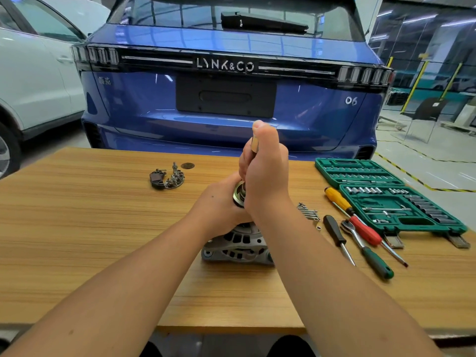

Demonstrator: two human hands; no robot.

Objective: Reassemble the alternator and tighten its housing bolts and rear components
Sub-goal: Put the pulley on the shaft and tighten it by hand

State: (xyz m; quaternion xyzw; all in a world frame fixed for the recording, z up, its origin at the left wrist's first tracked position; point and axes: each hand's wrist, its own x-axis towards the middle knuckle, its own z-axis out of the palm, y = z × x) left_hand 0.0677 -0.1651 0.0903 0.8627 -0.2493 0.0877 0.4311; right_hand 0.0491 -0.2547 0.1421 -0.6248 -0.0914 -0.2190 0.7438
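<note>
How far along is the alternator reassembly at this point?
Early to middle. Done: the alternator housing stands joined on the table. In hand: the left hand grips the pulley while the right hand holds a tool upright over it. Left: the bolts lie loose, and the rear parts sit apart, not yet fitted.

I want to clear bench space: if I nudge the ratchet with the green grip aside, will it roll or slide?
The ratchet would probably slide, not roll: its flat head lies on the table. It looks like stiff metal, likely heavy for its size. It lies against the red screwdriver, so that would probably shift too.
</note>
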